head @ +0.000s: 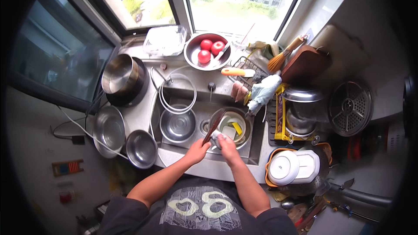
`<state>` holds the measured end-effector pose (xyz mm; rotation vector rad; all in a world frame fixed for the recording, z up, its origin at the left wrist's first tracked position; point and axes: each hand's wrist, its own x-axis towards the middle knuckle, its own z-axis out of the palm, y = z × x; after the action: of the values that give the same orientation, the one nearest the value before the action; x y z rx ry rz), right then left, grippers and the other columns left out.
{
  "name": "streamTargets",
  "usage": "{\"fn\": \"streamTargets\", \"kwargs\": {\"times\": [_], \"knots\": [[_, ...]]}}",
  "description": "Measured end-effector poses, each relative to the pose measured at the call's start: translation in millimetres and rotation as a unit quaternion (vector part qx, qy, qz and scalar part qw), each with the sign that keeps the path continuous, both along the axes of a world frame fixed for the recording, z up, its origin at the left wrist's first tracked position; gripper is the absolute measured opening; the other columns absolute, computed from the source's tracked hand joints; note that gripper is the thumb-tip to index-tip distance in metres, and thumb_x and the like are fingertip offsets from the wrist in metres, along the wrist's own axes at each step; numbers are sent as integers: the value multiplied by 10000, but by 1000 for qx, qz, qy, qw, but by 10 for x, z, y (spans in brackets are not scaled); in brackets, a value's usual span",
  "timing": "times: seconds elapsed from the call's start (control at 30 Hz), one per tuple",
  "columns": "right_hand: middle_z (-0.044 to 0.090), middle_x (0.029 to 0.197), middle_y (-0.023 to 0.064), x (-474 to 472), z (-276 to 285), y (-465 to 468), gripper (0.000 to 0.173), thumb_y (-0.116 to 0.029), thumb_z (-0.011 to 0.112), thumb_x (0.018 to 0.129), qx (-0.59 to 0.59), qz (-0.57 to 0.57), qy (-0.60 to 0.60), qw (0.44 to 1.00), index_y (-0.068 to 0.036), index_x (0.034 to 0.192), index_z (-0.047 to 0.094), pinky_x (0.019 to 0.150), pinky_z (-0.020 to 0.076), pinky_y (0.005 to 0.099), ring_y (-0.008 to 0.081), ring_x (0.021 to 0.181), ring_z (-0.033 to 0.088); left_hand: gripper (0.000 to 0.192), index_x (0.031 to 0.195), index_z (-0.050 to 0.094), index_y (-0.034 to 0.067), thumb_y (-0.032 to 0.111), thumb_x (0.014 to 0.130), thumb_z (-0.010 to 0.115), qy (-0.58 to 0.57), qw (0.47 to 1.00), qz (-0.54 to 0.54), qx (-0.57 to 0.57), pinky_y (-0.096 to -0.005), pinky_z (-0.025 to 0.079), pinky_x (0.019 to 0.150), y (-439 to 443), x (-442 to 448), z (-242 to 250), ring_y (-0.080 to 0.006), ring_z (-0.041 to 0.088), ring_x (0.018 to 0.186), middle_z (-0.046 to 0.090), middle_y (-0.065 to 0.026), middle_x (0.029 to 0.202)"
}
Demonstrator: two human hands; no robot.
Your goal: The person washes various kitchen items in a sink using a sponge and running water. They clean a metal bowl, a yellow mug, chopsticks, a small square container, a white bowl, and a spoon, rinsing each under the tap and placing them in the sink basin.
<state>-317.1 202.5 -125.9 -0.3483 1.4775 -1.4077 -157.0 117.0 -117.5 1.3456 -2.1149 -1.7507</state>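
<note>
My left hand grips what looks like a bundle of dark red-brown chopsticks, slanting up and away over the sink. Right beside it, my right hand holds a pale, crumpled cloth against their near end. Beneath both hands, in the right part of the sink, stands a metal basin with light-coloured dishes and a yellow piece, possibly a sponge, inside. An empty steel bowl sits to the left in the sink, under a looped white hose.
Steel bowls and a pot crowd the left counter. Behind the sink, a bowl holds three tomatoes and a knife. A wire rack, draped blue cloth and basket with upturned white dishes stand right.
</note>
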Motion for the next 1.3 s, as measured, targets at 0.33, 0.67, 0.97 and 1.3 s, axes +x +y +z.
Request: {"fn": "streamTargets", "kwargs": {"times": [0.33, 0.67, 0.97, 1.3], "knots": [[693, 825, 113, -521, -223, -375, 282, -306, 706, 976, -26, -218, -335, 916, -40, 944, 617, 645, 590, 302, 217, 759, 720, 169, 1058, 483, 126, 286, 1076, 534, 113, 911, -18, 396, -257, 353, 439, 369, -22, 423, -98, 426, 484, 478, 16, 697], [663, 1116, 113, 78, -379, -419, 255, -219, 475, 1096, -74, -179, -157, 969, -6, 1210, 555, 859, 568, 375, 216, 1008, 672, 229, 984, 587, 80, 290, 1060, 535, 16, 1000, 3, 11, -294, 398, 548, 158, 168, -111, -108, 477, 584, 512, 19, 693], [564, 1339, 71, 677, 140, -226, 524, -304, 405, 1116, -100, -147, -215, 960, -26, 1555, 334, 1051, 434, 332, 141, 1195, 552, 182, 1040, 640, 10, 92, 1007, 481, 118, 973, 145, 137, -327, 487, 606, 166, 126, -112, -157, 617, 667, 660, -60, 798], [592, 717, 47, 9, -194, -569, 214, -171, 687, 982, 34, -204, -192, 959, -71, 939, 504, 484, 490, 305, 146, 512, 554, 227, 1017, 467, 163, 378, 1085, 494, 36, 927, 71, 365, -269, 245, 375, 467, 110, 415, -81, 334, 438, 444, 28, 658]]}}
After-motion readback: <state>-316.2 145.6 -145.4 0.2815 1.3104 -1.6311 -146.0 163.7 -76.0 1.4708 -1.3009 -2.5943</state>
